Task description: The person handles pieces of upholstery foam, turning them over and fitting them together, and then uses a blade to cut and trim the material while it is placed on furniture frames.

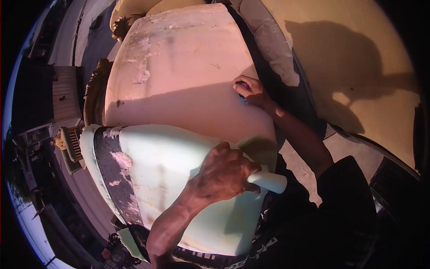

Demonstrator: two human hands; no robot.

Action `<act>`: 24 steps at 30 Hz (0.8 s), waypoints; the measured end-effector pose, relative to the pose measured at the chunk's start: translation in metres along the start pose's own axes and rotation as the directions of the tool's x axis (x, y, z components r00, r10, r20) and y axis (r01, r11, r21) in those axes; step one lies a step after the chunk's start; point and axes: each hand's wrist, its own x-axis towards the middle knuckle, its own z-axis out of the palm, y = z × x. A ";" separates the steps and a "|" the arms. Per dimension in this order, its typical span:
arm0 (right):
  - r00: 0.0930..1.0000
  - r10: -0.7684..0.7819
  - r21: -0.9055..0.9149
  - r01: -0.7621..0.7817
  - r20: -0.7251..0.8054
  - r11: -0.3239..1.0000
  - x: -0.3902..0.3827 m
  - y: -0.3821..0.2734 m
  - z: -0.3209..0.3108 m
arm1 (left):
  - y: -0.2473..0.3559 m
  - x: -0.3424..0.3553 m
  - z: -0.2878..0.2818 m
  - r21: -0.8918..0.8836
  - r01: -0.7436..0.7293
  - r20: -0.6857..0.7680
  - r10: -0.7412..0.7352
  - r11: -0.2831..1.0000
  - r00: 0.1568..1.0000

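My left hand (pixel 224 172) is closed around a pale, round-ended cylinder-shaped piece (pixel 270 180), whose end sticks out to the right. Whether this is a separate object or a rolled part of the foam I cannot tell. Beneath that hand is a pale green foam sheet (pixel 165 179), with a dark, flaking strip along its left side. Farther off, my right hand (pixel 251 92) is curled around a small blue and purple thing (pixel 242 96), mostly hidden by the fingers. It rests at the right edge of a pinkish foam panel (pixel 179 58), partly sunlit and partly shaded.
Carved, dark gold trim (pixel 96 89) runs along the panel's left side. A large tan surface (pixel 349 54) at the right carries a shadow. To the left lie a road (pixel 67 184) and a small slatted piece of furniture (pixel 71 143). Wrinkled light covering (pixel 273 45) borders the panel's right.
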 end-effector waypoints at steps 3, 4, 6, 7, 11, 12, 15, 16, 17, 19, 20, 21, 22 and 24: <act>0.991 0.001 -0.167 -0.024 -0.134 0.986 0.007 0.022 0.011 | 0.021 -0.101 0.064 -0.063 -0.048 -0.215 0.033 0.997 0.976; 0.990 -0.045 -0.202 0.018 -0.131 0.979 0.011 0.020 0.017 | 0.037 -0.132 0.063 -0.063 0.067 -0.106 -0.073 0.996 0.992; 0.995 -0.012 -0.229 -0.012 -0.102 0.973 0.014 0.012 0.024 | 0.033 -0.171 0.071 -0.191 0.224 -0.023 -0.232 0.956 0.972; 0.995 0.064 -0.224 -0.079 -0.077 0.971 0.015 0.003 0.024 | 0.032 -0.176 0.074 -0.197 0.243 -0.043 -0.256 0.950 0.966; 0.992 -0.061 -0.225 0.034 -0.114 0.974 0.019 0.009 0.013 | 0.015 -0.122 0.035 -0.400 0.164 0.056 -0.154 0.902 0.986; 0.990 -0.098 -0.241 0.070 -0.104 0.968 0.024 0.004 0.012 | 0.010 -0.095 0.020 -0.420 0.153 0.055 -0.144 0.895 0.988; 0.994 0.074 -0.147 -0.085 -0.078 0.985 0.018 -0.021 0.009 | -0.002 0.039 0.022 -0.184 0.469 -0.519 -0.491 0.864 0.700; 0.993 0.070 -0.121 -0.081 -0.092 0.989 0.018 -0.025 0.007 | -0.006 0.071 0.035 -0.046 0.508 -0.588 -0.434 0.860 0.683; 0.994 0.061 -0.129 -0.072 -0.090 0.989 0.017 -0.040 0.005 | -0.013 0.089 0.061 -0.049 0.506 -0.597 -0.431 0.861 0.677; 0.980 0.198 -0.017 -0.198 -0.037 0.980 0.004 -0.075 0.010 | -0.025 0.103 0.110 0.251 0.421 -0.643 -0.175 0.872 0.746; 0.979 0.199 -0.018 -0.200 -0.053 0.980 -0.005 -0.079 0.009 | -0.020 0.103 0.118 0.256 0.399 -0.634 -0.159 0.881 0.757; 0.996 0.032 -0.125 -0.043 -0.083 0.991 -0.010 -0.064 0.009 | -0.016 0.099 0.126 0.193 0.381 -0.648 -0.174 0.904 0.742; 0.986 -0.146 -0.185 0.130 -0.079 0.974 -0.019 -0.051 0.014 | -0.012 0.093 0.135 0.124 0.371 -0.652 -0.206 0.920 0.730; 0.970 -0.236 -0.290 0.210 -0.059 0.934 -0.036 -0.041 0.021 | 0.012 0.081 0.121 0.044 0.342 -0.557 -0.261 0.939 0.788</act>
